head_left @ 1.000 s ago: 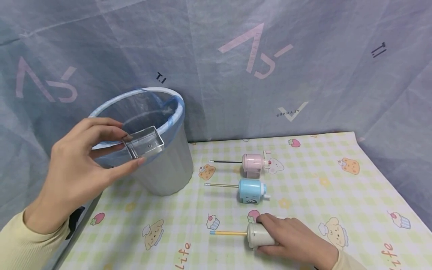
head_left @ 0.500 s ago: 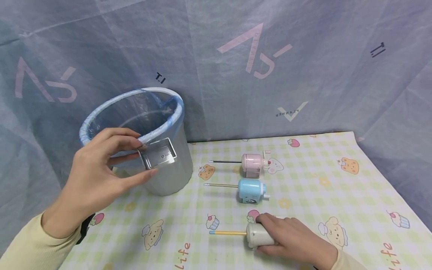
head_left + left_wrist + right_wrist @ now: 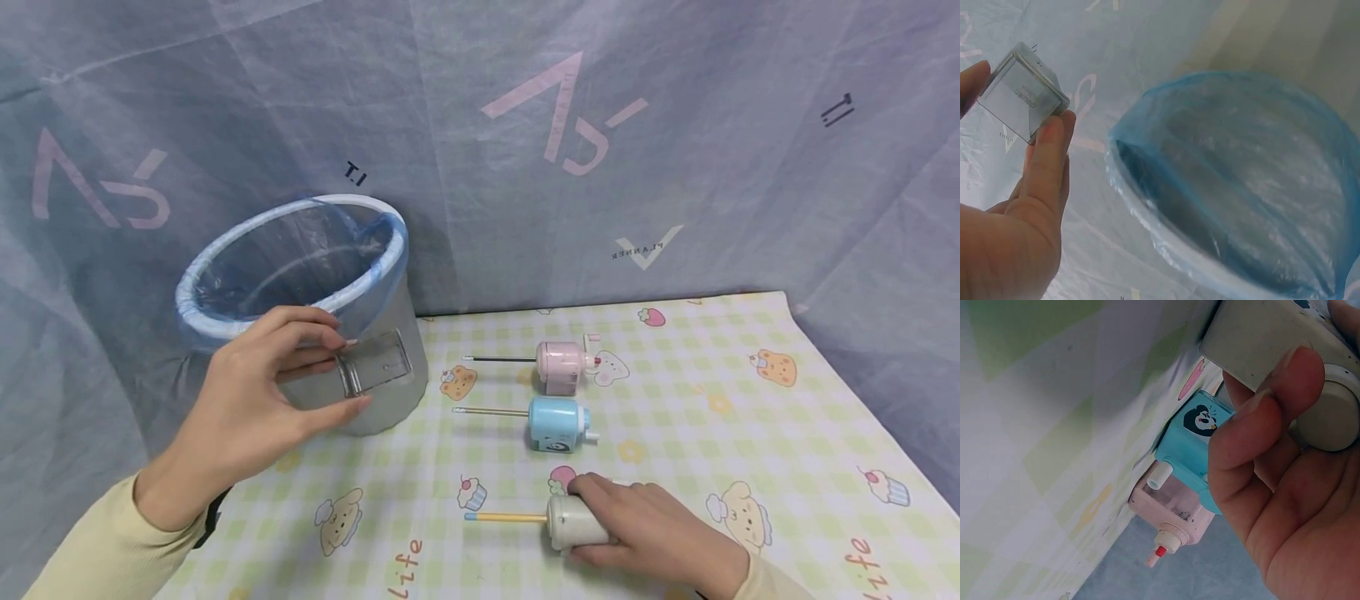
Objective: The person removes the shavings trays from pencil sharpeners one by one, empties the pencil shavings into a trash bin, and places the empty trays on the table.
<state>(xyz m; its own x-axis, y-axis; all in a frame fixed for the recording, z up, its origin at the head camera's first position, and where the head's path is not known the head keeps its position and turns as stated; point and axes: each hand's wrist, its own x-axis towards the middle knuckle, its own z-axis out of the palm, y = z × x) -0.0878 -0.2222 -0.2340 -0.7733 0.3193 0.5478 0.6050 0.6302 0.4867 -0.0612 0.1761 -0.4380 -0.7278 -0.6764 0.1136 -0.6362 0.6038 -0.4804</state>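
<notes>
Left hand (image 3: 247, 400) lowered clear tray (image 3: 378, 367) | right hand (image 3: 645, 521) grips beige sharpener (image 3: 573, 523) | wrist view: penguin, probably.

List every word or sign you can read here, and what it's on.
"PLANNER", upside down: backdrop sheet.
"1.1", upside down: same sheet, twice.
"life": tablecloth, twice near its front edge.
Small print on the clear tray in the left hand: too blurred to read.

Pink sharpener (image 3: 561, 363), blue sharpener (image 3: 558, 423), 2 pencils.

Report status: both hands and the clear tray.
Left hand pinches clear tray beside lined bin. Right hand grips beige sharpener on mat. Nothing between.
</notes>
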